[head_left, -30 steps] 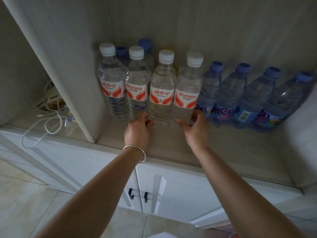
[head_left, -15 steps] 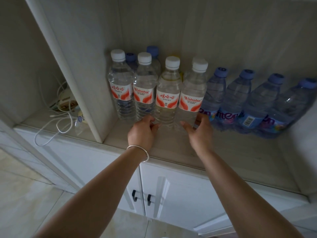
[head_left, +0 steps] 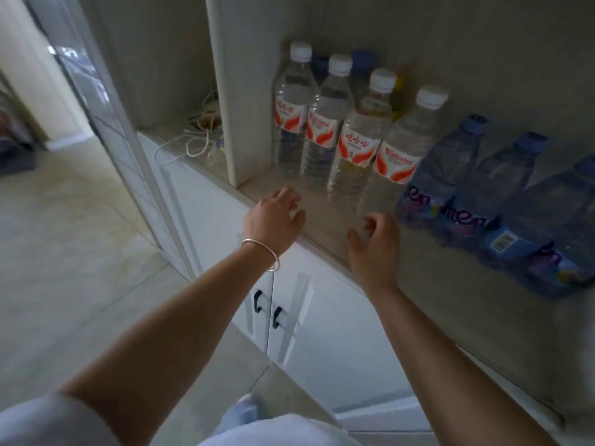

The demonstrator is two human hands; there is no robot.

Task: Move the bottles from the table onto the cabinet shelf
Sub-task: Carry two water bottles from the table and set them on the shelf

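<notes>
Both hands empty. Left hand (head_left: pixel 273 217) loosely spread, right hand (head_left: pixel 375 239) half-curled, both over the shelf's front edge (head_left: pixel 325 249) and clear of the bottles. White-capped bottles (head_left: pixel 349 136) stand upright in a row running from the shelf's left wall back-to-front; blue-capped bottles (head_left: pixel 495 188) continue the row rightward. Nearest one, the fourth white cap (head_left: pixel 396 156), sits just beyond the right hand. Desk not in view, so my guess: next reach goes away from the shelf.
</notes>
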